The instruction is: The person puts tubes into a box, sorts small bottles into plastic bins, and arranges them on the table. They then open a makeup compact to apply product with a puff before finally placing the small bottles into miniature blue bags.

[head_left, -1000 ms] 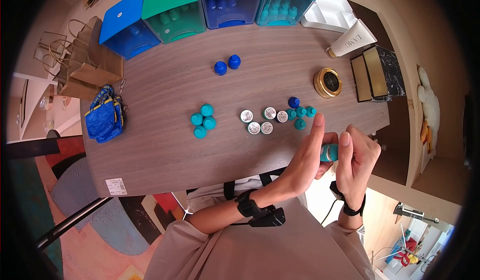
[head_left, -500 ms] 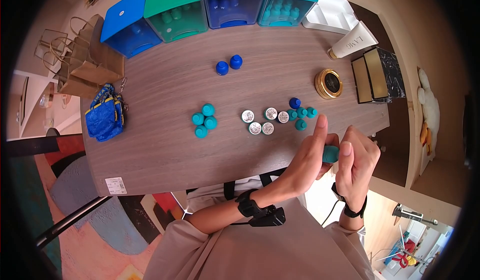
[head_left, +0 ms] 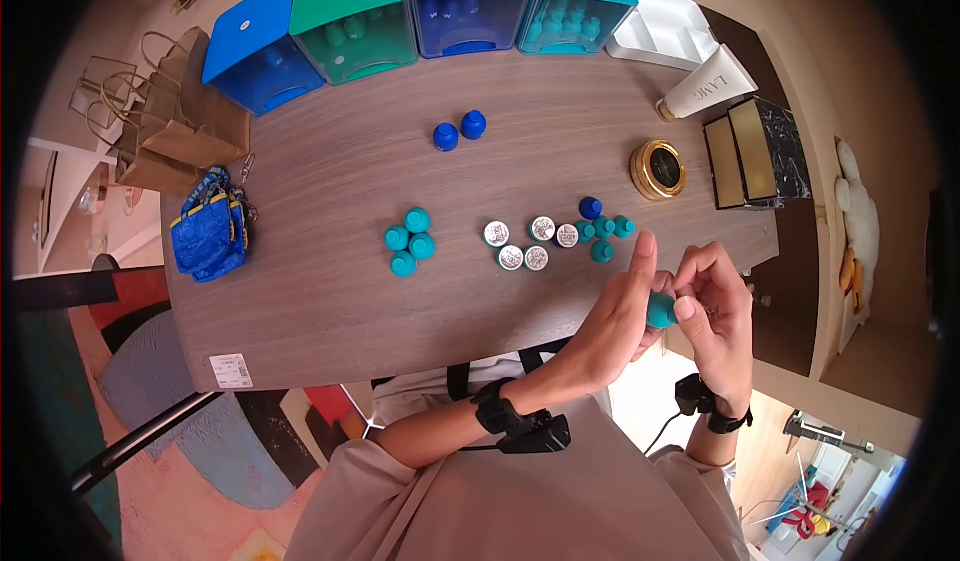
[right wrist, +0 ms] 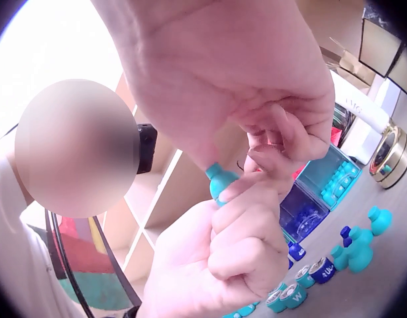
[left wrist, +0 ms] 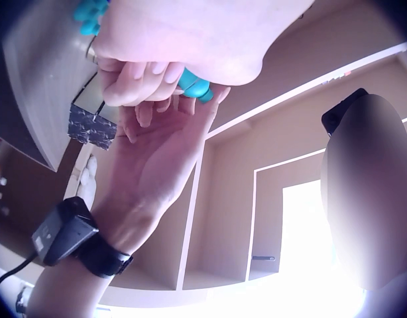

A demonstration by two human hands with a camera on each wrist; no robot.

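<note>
A small teal bottle [head_left: 661, 310] with a rounded body and a narrow neck is up off the table, at its front right. My left hand [head_left: 612, 329] curls its fingers round the body, as the left wrist view also shows. The right hand [head_left: 722, 323] faces it, its thumb tip at the neck end of the bottle [right wrist: 222, 182] and its fingers bent close to the left fingers. Left of the hands stand several teal bottles [head_left: 604, 227], a dark blue bottle [head_left: 591, 207] and several pieces with printed white round tops [head_left: 537, 258].
Another teal group [head_left: 404, 241] and two blue bottles [head_left: 459, 131] stand farther left and back. Coloured clear-fronted boxes [head_left: 467, 11] line the back. A gold round jar [head_left: 658, 169], a white tube [head_left: 708, 83] and a marbled box [head_left: 757, 151] are at right; paper bags [head_left: 185, 131] at left.
The right hand has shifted slightly right and its fingers have re-bent at the bottle. A pale band on the bottle, seen a second ago, no longer shows. The left hand stays nearly in place.
</note>
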